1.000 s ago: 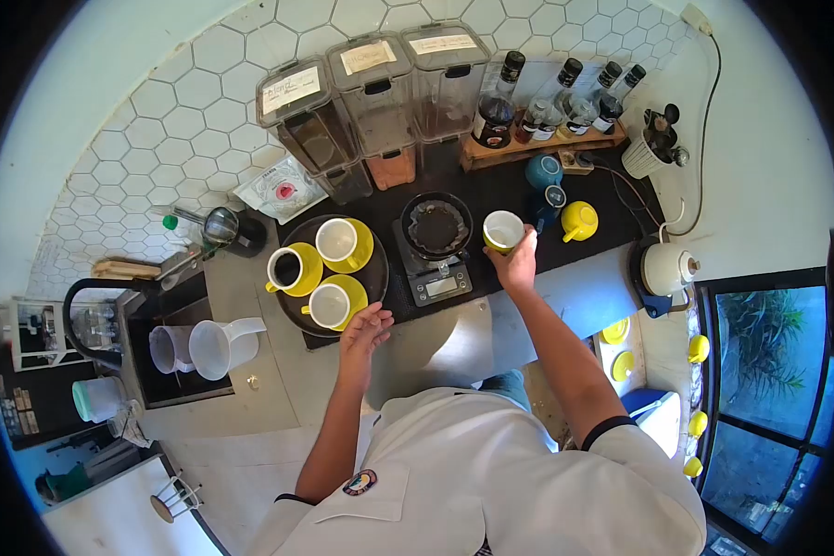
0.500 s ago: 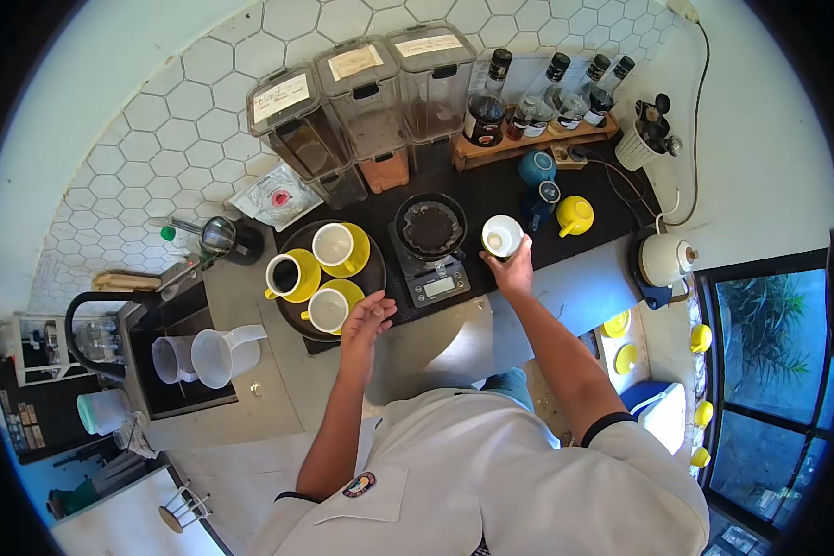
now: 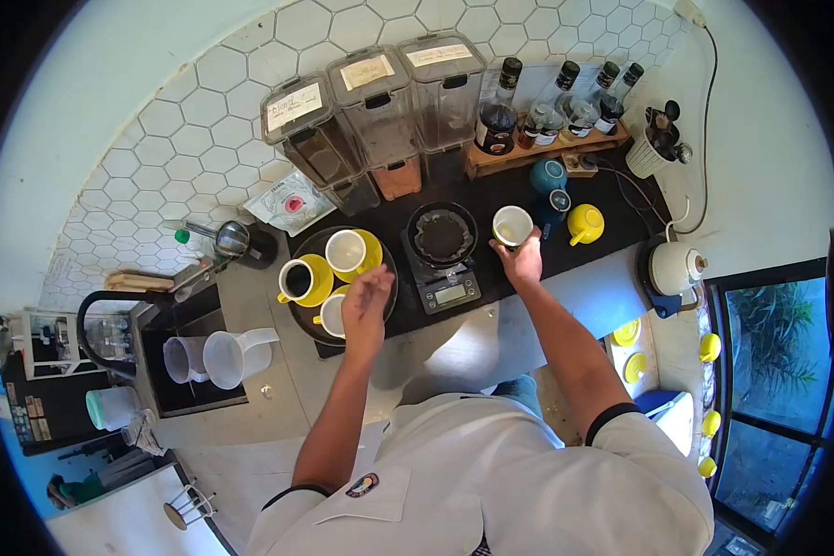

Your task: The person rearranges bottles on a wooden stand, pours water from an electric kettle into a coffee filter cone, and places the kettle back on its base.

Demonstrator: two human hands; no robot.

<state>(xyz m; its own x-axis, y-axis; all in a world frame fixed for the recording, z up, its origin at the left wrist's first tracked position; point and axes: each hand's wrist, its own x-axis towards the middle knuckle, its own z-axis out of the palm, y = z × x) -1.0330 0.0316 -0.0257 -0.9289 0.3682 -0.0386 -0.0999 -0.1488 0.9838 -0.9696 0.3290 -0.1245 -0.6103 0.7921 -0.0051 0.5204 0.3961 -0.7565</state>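
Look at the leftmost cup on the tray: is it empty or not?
Not empty: the leftmost cup has dark liquid inside, while the next cup shows only white inside.

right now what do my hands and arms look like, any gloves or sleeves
Your left hand and right hand are ungloved, with no watch or bracelet visible at either wrist. Both arms are bare up to off-white short sleeves, each edged with a dark band.
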